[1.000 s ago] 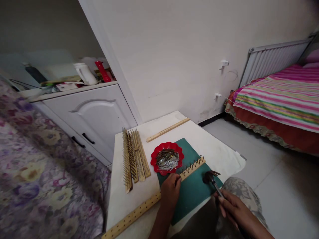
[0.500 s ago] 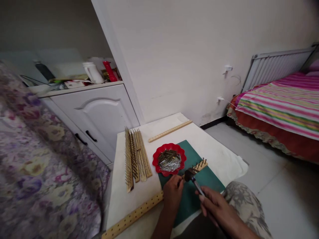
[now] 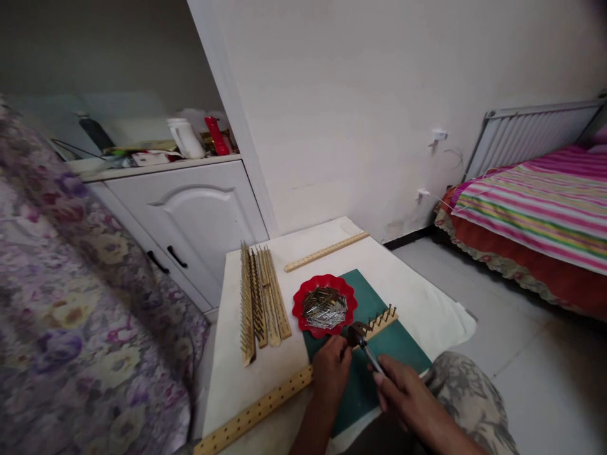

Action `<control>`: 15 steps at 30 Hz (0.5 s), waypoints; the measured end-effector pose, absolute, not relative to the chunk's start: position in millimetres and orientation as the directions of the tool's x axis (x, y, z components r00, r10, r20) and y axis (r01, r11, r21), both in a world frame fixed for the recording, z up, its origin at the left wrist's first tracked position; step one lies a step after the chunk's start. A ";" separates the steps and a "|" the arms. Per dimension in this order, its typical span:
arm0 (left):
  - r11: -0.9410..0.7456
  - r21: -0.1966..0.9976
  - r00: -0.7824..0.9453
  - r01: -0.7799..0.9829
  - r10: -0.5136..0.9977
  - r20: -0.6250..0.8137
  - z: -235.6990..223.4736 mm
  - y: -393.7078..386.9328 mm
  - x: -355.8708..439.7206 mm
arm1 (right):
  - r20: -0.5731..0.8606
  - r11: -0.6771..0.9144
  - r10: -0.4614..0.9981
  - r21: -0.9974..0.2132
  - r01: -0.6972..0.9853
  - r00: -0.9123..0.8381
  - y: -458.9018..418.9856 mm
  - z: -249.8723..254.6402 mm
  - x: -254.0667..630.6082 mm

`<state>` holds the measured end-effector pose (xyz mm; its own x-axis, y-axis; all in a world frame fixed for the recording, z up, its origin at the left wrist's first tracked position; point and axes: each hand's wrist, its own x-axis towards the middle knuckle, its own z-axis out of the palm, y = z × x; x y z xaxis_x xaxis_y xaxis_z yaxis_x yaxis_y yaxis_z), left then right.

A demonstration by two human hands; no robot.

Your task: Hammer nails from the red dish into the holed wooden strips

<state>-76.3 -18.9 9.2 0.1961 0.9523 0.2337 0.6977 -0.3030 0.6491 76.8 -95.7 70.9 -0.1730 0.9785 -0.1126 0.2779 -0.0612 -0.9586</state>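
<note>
My right hand (image 3: 408, 395) is closed round the handle of a small hammer (image 3: 359, 335), whose head sits over a long wooden strip (image 3: 265, 402) with holes. A row of nails (image 3: 380, 314) stands in the strip's far end, on a green mat (image 3: 393, 344). My left hand (image 3: 332, 373) rests on the strip beside the hammer head, fingers pinched together; what they pinch is hidden. Just beyond my hands, a red dish (image 3: 324, 306) is full of loose nails.
Several finished nail-studded strips (image 3: 258, 303) lie left of the dish on the white table (image 3: 427, 297). A bare strip (image 3: 327, 251) lies at the far edge. A white cabinet (image 3: 190, 215) is behind, a floral cover (image 3: 71, 303) at left, a striped bed (image 3: 540, 202) at right.
My right hand has brought the hammer from the mat's right side leftward to the strip, next to my left hand. The left hand has stayed on the strip.
</note>
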 end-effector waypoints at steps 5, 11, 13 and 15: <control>-0.344 0.673 0.238 0.654 0.939 0.248 13.3 -24.0 -80.1 | -0.167 -0.131 0.972 -0.968 0.214 -0.164 -106.2 61.2 81.9; -0.403 0.508 0.252 0.761 0.906 0.341 8.6 -40.1 -100.1 | -0.199 -0.166 0.973 -0.954 0.251 -0.116 -130.1 52.0 90.9; -0.420 0.451 0.259 0.788 0.890 0.375 2.5 -43.6 -106.2 | -0.208 -0.168 0.967 -0.954 0.249 -0.144 -134.9 49.2 92.0; -0.436 0.427 0.260 0.792 0.874 0.411 -3.2 -44.8 -109.4 | -0.220 -0.178 0.963 -0.953 0.243 -0.158 -137.4 45.4 92.1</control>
<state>-109.4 -44.8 -3.2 0.2597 0.8741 0.4106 0.7920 -0.4360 0.4273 92.1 -137.4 45.4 -0.1581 0.9626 -0.2202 0.2434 -0.1781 -0.9534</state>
